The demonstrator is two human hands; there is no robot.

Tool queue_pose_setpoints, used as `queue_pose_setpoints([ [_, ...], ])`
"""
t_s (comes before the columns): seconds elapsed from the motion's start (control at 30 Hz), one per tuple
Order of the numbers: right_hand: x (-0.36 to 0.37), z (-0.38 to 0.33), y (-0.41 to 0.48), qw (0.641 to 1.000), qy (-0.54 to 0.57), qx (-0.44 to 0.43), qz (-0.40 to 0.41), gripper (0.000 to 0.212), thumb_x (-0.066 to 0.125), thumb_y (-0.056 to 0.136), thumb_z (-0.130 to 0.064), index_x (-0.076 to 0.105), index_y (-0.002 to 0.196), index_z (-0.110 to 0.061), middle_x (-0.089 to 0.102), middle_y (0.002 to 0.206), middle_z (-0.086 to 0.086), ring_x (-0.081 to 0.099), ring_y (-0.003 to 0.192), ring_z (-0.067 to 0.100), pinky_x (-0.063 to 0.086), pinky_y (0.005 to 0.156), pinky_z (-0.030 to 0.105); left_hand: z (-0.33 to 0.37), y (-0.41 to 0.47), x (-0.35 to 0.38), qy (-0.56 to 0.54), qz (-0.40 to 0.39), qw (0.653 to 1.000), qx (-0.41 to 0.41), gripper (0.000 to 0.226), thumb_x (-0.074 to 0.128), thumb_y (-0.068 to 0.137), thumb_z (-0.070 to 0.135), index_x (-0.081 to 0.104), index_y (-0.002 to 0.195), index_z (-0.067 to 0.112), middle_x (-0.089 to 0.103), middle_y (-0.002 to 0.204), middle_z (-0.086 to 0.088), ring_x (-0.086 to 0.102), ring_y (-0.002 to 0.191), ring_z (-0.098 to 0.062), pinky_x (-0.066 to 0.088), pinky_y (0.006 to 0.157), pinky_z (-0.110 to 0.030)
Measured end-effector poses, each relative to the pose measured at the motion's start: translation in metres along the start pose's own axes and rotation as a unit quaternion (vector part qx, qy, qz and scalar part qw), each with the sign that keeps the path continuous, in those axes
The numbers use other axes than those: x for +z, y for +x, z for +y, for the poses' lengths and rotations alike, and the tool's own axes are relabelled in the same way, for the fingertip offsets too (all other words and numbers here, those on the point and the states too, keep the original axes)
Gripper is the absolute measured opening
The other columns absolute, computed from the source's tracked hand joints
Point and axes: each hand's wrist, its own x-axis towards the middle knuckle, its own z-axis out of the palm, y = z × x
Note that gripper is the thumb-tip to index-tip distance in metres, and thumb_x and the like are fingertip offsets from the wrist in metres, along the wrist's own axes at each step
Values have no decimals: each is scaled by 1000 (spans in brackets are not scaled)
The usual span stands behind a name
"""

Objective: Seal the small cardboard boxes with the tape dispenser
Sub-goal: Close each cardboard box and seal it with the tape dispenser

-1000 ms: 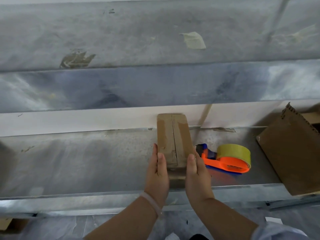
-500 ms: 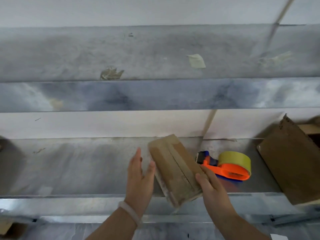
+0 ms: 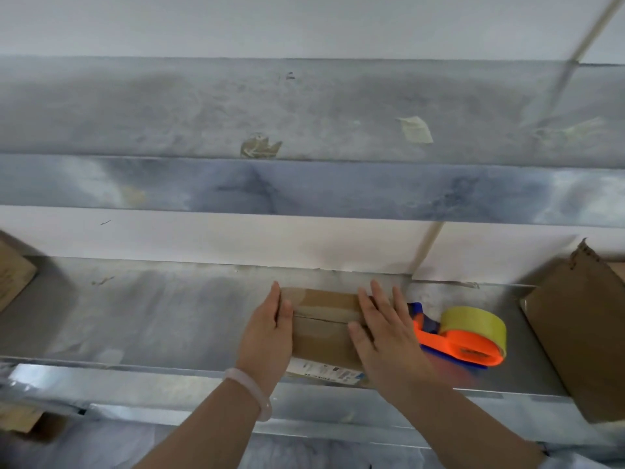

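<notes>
**Both hands lie flat on the taped box**

The small brown cardboard box point(image 3: 321, 330) lies on its broad side near the front edge of the grey sheet-metal counter point(image 3: 152, 319), low in the middle of the head view. Its long axis runs from 9 to 3 o'clock. A strip of clear tape point(image 3: 324, 313) runs along the seam of its top face. A white printed label point(image 3: 324, 371) shows on the side at 6 o'clock.

The left hand point(image 3: 267, 336) lies against the box's end at 9 o'clock, fingers straight and together, pointing to 12 o'clock. Its grip is spread flat and pinches nothing. The right hand point(image 3: 385, 336) covers the end at 3 o'clock, palm down on the top face with the fingers straight and slightly fanned. Its grip is likewise spread. A pale bangle point(image 3: 250, 390) circles the left wrist.

At 3 o'clock, just beside the right hand, the orange-and-blue tape dispenser point(image 3: 456, 348) lies on its side on the counter, carrying a yellowish tape roll point(image 3: 473, 321). Farther out at 3 o'clock stands a large brown cardboard carton point(image 3: 581, 333) with a ragged top edge. Far out at 9 o'clock, the corner of another brown carton point(image 3: 13, 275) shows at the frame's edge.

At 12 o'clock a white wall strip point(image 3: 203, 238) backs the counter. Above it runs a dull grey metal shelf point(image 3: 304, 187), and two scraps of old tape point(image 3: 416, 129) are stuck on the surface above that.
</notes>
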Motion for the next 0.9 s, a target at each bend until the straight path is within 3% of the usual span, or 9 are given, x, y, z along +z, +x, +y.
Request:
queue_pose_setpoints([
  [0.07,4,2,4,993,-113,-31,27,79,-8,87,-67,4,154,-28,-7,160,-13,-20,146,13,-12,119,33,-5,0,-1,70,-4,994,80,54,25,102,44,14,154,30,30,155,1,36,135,-16,32,110,-31],
  [0.13,4,2,8,980,-172,-69,77,78,-7,95,-60,31,150,-18,26,158,-4,10,147,18,1,120,37,-13,3,-4,198,16,956,217,53,19,103,46,22,153,30,11,162,4,15,148,-15,19,120,-36],
  [0.2,0,1,10,974,-185,-108,74,68,4,102,-49,51,138,-16,49,145,-1,34,140,22,15,112,43,-17,5,-7,274,-28,908,315,53,17,103,46,34,149,28,21,160,7,16,148,-14,18,119,-40],
  [0.3,-4,3,11,958,-212,-190,28,63,9,103,-47,53,137,-18,53,142,-3,40,138,20,22,110,43,-17,5,-8,337,-74,863,370,54,14,104,46,45,144,28,41,150,12,30,144,-15,23,112,-43],
  [0.47,-6,1,14,958,-230,-173,3,67,3,102,-50,47,142,-18,47,147,-1,42,137,18,20,113,39,-16,7,-2,312,-74,902,290,60,11,100,52,25,152,26,22,158,10,13,148,-9,19,120,-37],
  [0.57,3,2,15,982,-148,-109,49,85,-11,87,-68,8,154,-19,0,158,-6,0,147,9,-7,120,30,-17,8,3,292,-65,924,237,74,0,91,60,3,154,21,-6,160,9,-9,148,-6,6,122,-30],
  [0.6,6,2,15,984,-142,-89,54,87,-7,85,-69,5,154,-18,-3,158,-6,-4,147,8,-10,118,29,-17,8,3,298,-62,923,236,77,-2,90,61,9,155,20,-1,161,8,-6,148,-7,8,122,-31],
  [0.73,0,0,21,985,-126,-85,77,81,13,84,-64,34,149,-21,40,150,-3,31,140,16,14,119,32,-11,10,2,272,-42,935,226,73,11,89,59,33,148,23,29,155,8,16,146,-10,17,120,-29],
  [0.9,-7,-10,25,995,-66,-27,67,57,34,90,-64,37,139,-35,39,140,-15,28,134,9,16,115,29,9,19,7,191,-7,969,159,40,46,90,54,48,122,30,47,124,13,38,120,-10,35,104,-27],
])
